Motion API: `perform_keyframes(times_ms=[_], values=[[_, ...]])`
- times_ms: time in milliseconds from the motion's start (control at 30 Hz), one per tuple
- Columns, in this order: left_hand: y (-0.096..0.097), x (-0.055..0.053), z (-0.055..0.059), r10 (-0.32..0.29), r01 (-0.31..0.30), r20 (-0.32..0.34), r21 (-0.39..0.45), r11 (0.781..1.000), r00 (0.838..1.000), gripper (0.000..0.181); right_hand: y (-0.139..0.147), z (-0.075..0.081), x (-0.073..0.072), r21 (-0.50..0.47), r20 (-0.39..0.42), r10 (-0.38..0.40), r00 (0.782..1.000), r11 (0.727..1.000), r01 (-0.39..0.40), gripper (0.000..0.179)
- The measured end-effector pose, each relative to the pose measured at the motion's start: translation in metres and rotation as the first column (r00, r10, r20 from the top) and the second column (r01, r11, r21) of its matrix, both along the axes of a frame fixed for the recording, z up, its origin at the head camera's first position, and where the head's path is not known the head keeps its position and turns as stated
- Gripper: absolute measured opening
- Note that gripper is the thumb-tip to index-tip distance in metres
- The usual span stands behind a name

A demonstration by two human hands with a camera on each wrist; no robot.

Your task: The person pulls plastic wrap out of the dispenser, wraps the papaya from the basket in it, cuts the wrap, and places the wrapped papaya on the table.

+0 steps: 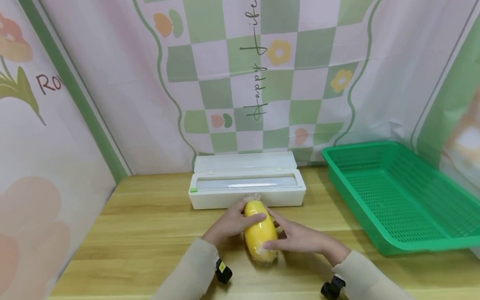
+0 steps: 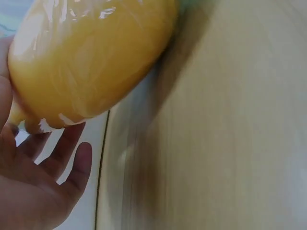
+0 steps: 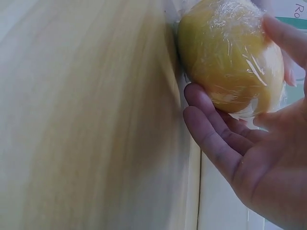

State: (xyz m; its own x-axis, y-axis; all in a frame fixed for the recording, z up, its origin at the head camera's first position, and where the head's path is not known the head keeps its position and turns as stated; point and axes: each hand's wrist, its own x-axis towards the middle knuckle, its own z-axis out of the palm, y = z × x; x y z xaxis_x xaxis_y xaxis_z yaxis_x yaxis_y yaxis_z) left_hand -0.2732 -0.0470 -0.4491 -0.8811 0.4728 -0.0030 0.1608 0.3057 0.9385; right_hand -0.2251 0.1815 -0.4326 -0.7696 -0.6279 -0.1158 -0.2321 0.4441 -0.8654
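A yellow oblong fruit [image 1: 260,232], wrapped in clear plastic film, is held between both hands above the wooden table; its exact kind is unclear. The left hand [image 1: 232,222] grips its far left side, thumb across the top. On the right, the right hand [image 1: 298,236] holds the near part, thumb on the wrapped surface. Film bunches at both ends. In the left wrist view, the left hand's fingers [image 2: 72,163] curve below the glossy fruit [image 2: 91,52]. The right wrist view has the right hand's fingers [image 3: 216,139] under the fruit [image 3: 225,57], with wrinkled film over it.
Just beyond the hands stands a white film dispenser box [image 1: 247,199], its lid [image 1: 245,161] raised and a film roll [image 1: 246,183] inside. A green perforated basket [image 1: 355,211] sits at the right. Patterned curtains [image 1: 135,83] border the wooden table [image 1: 137,236].
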Motion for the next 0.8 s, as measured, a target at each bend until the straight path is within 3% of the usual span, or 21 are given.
perform_keyframes(times_ms=[233, 500, 600, 800], values=[[0.0011, 0.0042, 0.0034, -0.035, 0.030, -0.170, -0.031, 0.999, 0.985, 0.054, 0.0003, -0.0006, -0.0018, 0.002, -0.014, 0.001, 1.000, 1.000, -0.001, 0.094], [0.0033, 0.0024, -0.0001, -0.071, -0.003, -0.401, -0.181, 0.983, 0.913, 0.046, -0.0018, 0.0013, -0.0017, 0.020, -0.018, -0.009, 1.000, 1.000, 0.009, 0.090], [0.0040, 0.0027, -0.0024, -0.073, -0.025, -0.434, -0.216, 0.976, 0.898, 0.046, -0.0023, 0.0029, -0.0021, 0.031, -0.013, -0.019, 1.000, 0.999, 0.020, 0.090], [0.0053, 0.0055, -0.0030, -0.066, -0.051, -0.444, -0.245, 0.968, 0.894, 0.046, -0.0023, 0.0016, -0.0058, 0.040, 0.016, -0.041, 0.999, 0.998, 0.041, 0.093]])
